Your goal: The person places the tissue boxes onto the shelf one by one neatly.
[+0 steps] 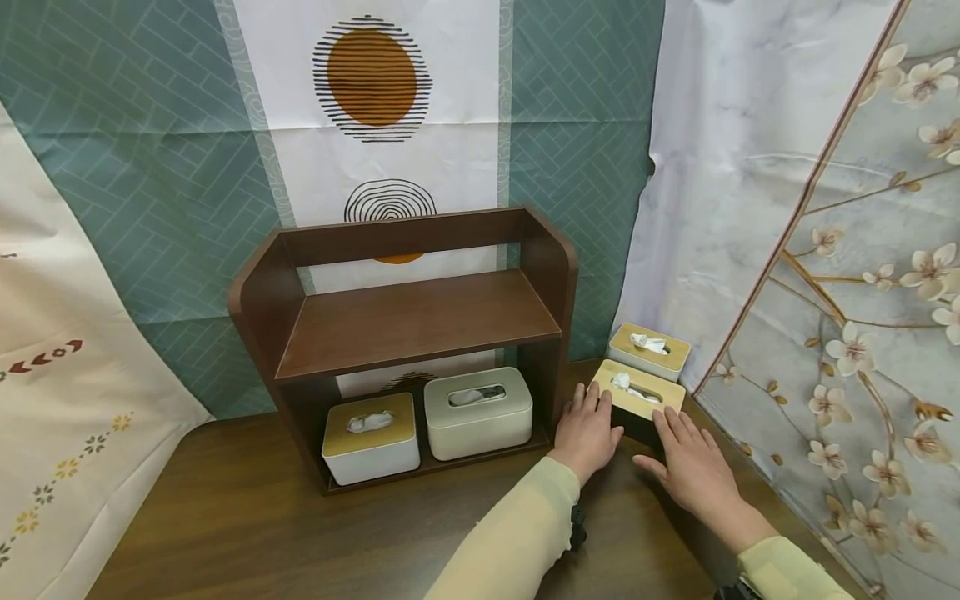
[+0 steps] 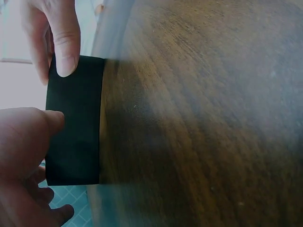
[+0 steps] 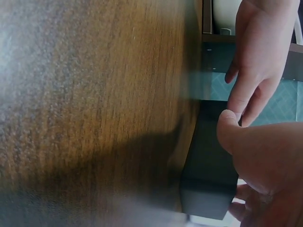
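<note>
Near the right wall, a tissue box [image 1: 624,389] with a black body and light wood lid rests on the table, a white tissue in its slot. My left hand [image 1: 587,429] is at its left end, fingers fairly straight along the lid's corner. At the right front corner my right hand [image 1: 696,467] reaches with outstretched fingers, thumb spread away. In the left wrist view, both thumbs overlap the black front face [image 2: 75,127]. The right wrist view shows the same box [image 3: 210,165] between the hands. Directly behind it stands a white tissue box [image 1: 651,358] with a wood lid.
A dark brown two-tier shelf [image 1: 420,321] stands left of the hands. Its lower tier holds a white tissue box [image 1: 372,456] with a wood lid and a cream tissue box [image 1: 480,429]. Floral fabric [image 1: 847,400] borders the table [image 1: 247,525] on the right.
</note>
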The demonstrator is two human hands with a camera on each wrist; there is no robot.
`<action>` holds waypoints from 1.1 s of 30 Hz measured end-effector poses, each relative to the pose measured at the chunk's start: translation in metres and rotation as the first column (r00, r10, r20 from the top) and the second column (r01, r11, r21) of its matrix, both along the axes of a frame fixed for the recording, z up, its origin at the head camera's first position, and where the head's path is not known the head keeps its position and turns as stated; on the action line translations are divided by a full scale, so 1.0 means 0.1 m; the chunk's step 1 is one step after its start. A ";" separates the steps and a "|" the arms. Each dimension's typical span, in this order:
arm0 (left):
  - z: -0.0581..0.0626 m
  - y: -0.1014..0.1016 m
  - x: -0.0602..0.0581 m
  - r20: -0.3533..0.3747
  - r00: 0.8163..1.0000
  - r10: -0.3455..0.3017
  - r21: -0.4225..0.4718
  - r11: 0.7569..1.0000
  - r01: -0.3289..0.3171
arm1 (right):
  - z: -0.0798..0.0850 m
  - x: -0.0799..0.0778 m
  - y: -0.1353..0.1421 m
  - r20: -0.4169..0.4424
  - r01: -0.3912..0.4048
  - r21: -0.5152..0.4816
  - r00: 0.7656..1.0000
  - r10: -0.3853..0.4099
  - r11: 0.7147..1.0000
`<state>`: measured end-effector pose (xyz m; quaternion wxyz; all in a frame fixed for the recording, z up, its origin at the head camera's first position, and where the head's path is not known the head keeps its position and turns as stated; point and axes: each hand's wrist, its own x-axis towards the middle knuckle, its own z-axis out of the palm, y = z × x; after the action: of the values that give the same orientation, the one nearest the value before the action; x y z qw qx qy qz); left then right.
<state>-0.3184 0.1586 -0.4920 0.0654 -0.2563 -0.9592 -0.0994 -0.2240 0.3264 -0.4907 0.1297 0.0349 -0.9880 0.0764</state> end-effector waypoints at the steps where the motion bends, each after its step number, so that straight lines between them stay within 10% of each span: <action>1: 0.00 0.00 0.01 -0.003 1.000 0.003 -0.002 1.000 -0.003 | 0.00 0.01 0.00 -0.002 0.000 0.000 1.000 0.000 1.000; 33: -0.08 -0.22 0.45 -0.108 0.994 -0.019 0.011 1.000 0.021 | -0.01 0.41 0.01 -0.078 -0.088 -0.009 0.993 0.087 0.996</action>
<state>-0.2739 0.1362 -0.5003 0.1175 -0.2705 -0.9511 -0.0917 -0.1831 0.3270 -0.4919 0.1649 0.0802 -0.9792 0.0868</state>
